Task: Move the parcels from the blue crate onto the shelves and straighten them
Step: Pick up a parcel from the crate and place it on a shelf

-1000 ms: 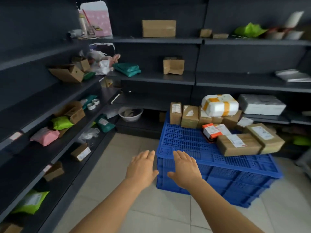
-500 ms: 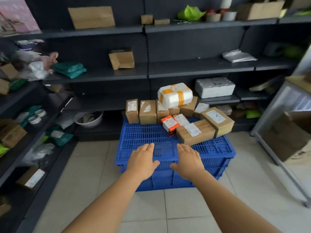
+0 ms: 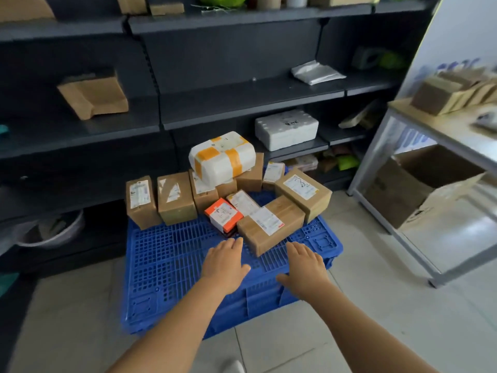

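The left hand (image 3: 224,261) and right hand (image 3: 305,265) hover flat, fingers straight, holding nothing, over the bare near half of the upturned blue crate (image 3: 172,262); just beyond the fingertips lies a brown labelled parcel (image 3: 270,224); further parcels crowd the far edge, a white orange-taped bundle (image 3: 222,156) topmost; dark shelves (image 3: 242,98) stand behind.

Top-shelf boxes (image 3: 24,8): cut off by upper edge; basin (image 3: 51,232) on lowest shelf: blurred, contents unreadable; parcel labels (image 3: 267,220): print too small to read; stacked cartons (image 3: 457,90) on tabletop: blurred, cropped at right edge
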A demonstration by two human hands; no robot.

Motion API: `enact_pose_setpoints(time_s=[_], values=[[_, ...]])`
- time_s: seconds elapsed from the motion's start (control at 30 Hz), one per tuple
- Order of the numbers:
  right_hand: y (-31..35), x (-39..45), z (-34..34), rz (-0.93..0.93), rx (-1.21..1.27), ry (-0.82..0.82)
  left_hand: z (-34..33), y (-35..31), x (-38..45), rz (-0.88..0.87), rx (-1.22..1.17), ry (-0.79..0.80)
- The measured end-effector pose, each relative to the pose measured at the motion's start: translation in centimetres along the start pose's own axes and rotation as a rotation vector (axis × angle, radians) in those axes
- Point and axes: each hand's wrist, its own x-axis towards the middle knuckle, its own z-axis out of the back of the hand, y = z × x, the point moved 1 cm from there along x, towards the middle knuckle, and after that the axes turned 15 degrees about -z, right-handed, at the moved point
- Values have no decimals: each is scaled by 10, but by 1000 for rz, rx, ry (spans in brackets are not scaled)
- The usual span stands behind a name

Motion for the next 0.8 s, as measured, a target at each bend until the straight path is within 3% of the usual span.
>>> enact_pose_setpoints(time_s=[0.37, 0.63, 0.8], values=[[31, 117, -30, -228, 217, 161, -16, 75, 144, -50, -64, 170], [32, 181, -74, -372, 457, 228, -59, 91, 220, -59, -109, 253], [27, 201, -99, -446, 476, 285, -81, 96, 245, -38, -100, 265]])
